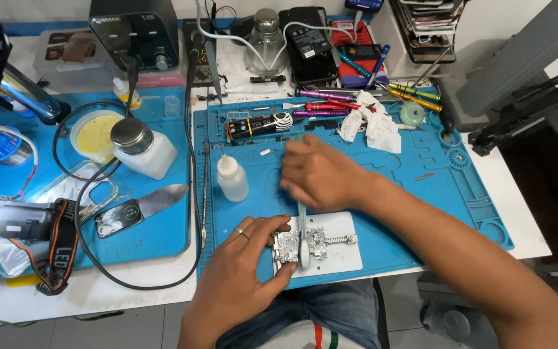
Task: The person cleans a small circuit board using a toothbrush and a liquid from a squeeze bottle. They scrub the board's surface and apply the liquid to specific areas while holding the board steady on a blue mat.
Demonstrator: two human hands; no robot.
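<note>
A small circuit board (299, 245), clamped in a holder on the blue mat (414, 187), is steadied by the left hand (243, 262); a brush (303, 242) is gripped by the blurred right hand (321, 174).

Electronics repair workshop, blue silicone work mat (421, 174), soldering station (135, 32), coloured screwdrivers (414, 97), circuit board (301, 245)

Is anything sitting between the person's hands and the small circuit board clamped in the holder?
Nothing visible does. The left hand already rests its fingers against the small green circuit board in the white metal holder, and the right hand holds a slim pale-handled tool down onto it.
</note>
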